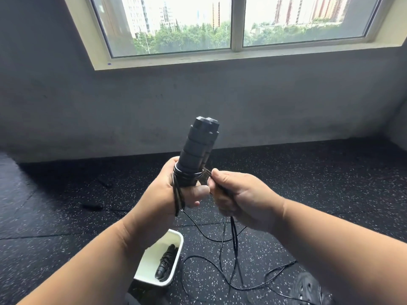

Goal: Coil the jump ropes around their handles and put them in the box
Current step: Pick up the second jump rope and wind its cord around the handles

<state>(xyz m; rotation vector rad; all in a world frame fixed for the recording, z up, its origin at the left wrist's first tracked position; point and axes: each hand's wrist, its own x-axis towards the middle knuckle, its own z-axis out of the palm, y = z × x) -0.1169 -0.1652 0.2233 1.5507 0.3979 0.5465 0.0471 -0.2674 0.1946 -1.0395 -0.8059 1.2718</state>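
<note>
I see the left hand gripping a pair of jump-rope handles held upright side by side, fingers curled round their lower ends. The handles are dark grey, matte and foam-like, cut into ribbed cylindrical segments with faceted caps on top. Several turns of thin, glossy black cord already ring the handles just above the left hand, and a few strands hang down across its back.

The right hand sits just beside the left, clenched on the cord, thumb pressing it against the curled fingers close to the wrapped turns. From under that hand the rest of the cord drops to the floor and lies there in loose, slack loops.

The floor is black rubber matting flecked with white, laid in tiles with visible seams. On it, below my left forearm, stands the box, a white rectangular tub with rounded corners and smooth, plastic-looking walls. Inside it lies one coiled jump rope, black cord wound tight round dark handles.

A dark perforated shoe shows at the lower right. Behind stand a rough grey wall and a pale-framed window.
</note>
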